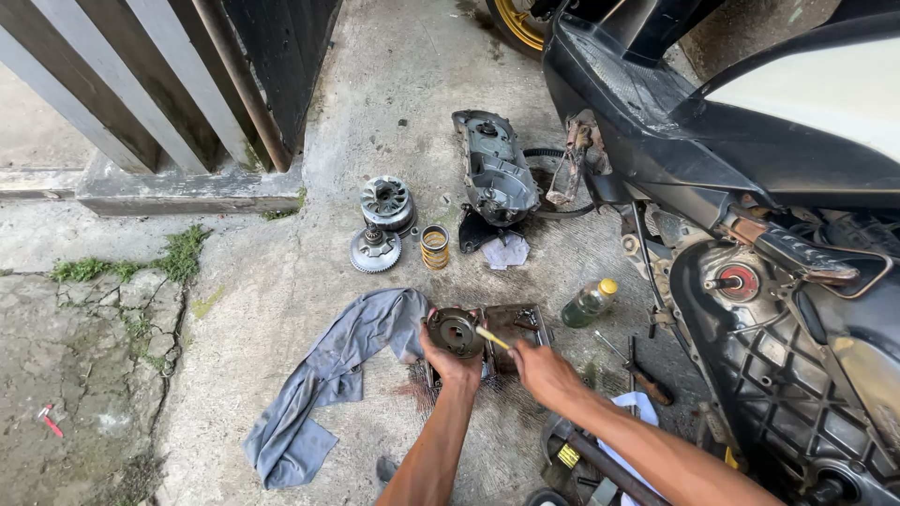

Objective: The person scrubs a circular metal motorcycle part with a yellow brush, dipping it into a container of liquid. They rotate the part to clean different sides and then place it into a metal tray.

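Down on the concrete floor [281, 281], a round metal clutch part [455, 331] sits tilted up over a small dark tray [517, 323], its open face turned toward the camera. The left hand [448, 361] grips it from below, fingers curled around its lower rim and thumb up along the left edge, so the hand is clenched on the part. The right hand [544, 370] is closed around a small brush with a yellow handle [491, 337], pinched between thumb and fingers, and the brush tip reaches the right edge of the clutch part. Whether the bristles actually touch the metal cannot be told.

Just left of the left hand lies a crumpled grey rag [328, 375], one end touching the tray. Right of the tray stands a small bottle with a yellow cap [590, 302], tipped slightly. Farther up the floor lie a yellow coil spring [434, 246], a finned pulley [387, 202] and a toothed round plate [375, 250], close together. Beyond them rests a grey engine cover [497, 169], beside a black drive belt [553, 183]. The scooter [750, 141] fills the right side, its open engine case [750, 309] near the right forearm. A screwdriver [642, 375] lies just beside that arm.
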